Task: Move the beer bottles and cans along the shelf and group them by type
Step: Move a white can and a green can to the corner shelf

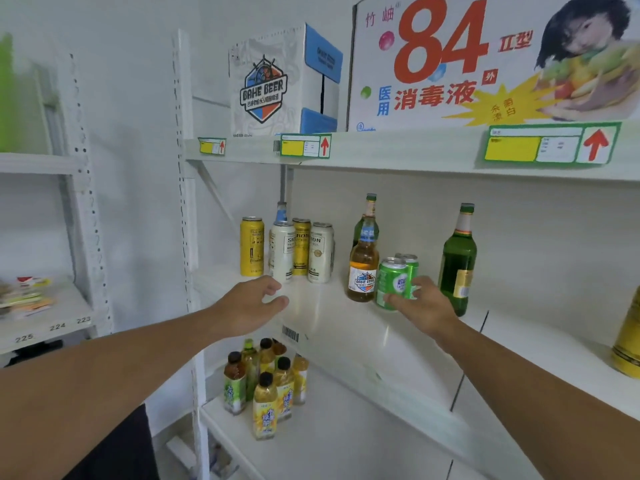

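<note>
On the white middle shelf (pixel 329 317), a cluster of tall cans stands at the left: a yellow can (pixel 251 251), a white can (pixel 282 251), a gold can (pixel 301 245) and another white can (pixel 321 252), with a bottle top (pixel 282 211) behind them. A clear amber beer bottle (pixel 363 268) stands in front of a green bottle (pixel 370 216). Two short green cans (pixel 391 282) sit beside it. A dark green bottle (pixel 458 261) stands further right. My right hand (pixel 426 303) grips the front green can. My left hand (pixel 256 303) hovers open before the tall cans.
The top shelf holds a beer carton (pixel 277 81) and a large disinfectant box (pixel 485 60). Several tea bottles (pixel 266 382) stand on the lower shelf. A yellow container (pixel 628 341) sits at the far right edge. Another shelf unit (pixel 45 306) is on the left.
</note>
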{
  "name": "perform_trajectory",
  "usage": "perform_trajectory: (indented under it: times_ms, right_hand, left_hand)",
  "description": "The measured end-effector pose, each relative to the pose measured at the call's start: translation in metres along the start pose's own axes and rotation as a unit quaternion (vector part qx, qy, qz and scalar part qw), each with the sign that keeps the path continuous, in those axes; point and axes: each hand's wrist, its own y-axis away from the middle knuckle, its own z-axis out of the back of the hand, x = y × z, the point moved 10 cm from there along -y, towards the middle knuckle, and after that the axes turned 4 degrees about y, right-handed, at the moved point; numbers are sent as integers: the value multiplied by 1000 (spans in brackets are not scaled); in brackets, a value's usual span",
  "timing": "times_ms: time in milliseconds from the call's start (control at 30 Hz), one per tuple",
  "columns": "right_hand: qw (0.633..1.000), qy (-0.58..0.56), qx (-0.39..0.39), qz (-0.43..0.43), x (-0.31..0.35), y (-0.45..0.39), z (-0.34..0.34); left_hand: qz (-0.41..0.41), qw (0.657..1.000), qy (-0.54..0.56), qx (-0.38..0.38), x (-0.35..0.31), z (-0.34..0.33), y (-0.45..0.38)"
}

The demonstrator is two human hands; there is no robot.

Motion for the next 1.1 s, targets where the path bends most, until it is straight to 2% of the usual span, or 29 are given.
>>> perform_trajectory:
  times_ms: [267, 400, 600, 767, 933, 1100]
  right_hand:
    - [999, -8, -50, 14, -26, -73, -17]
    - [995, -9, -98, 28, -30, -81, -27]
    - [996, -47, -71, 28, -33, -84, -41]
    - [998, -41, -50, 21, -34, -87, -39]
    - [999, -40, -24, 23, -29, -83, -43]
    - [997, -66, -24, 18, -26, -71, -29]
  left_hand:
    - [46, 998, -7, -30, 7, -13, -68]
    - [68, 991, 23, -115, 22, 7, -103]
    - [97, 964, 141, -202, 51, 15, -146]
    - [95, 955, 211, -186, 63, -2, -181]
    - [104, 963, 168, -183, 81, -3, -184]
    - [68, 968, 160, -180, 66, -1, -166]
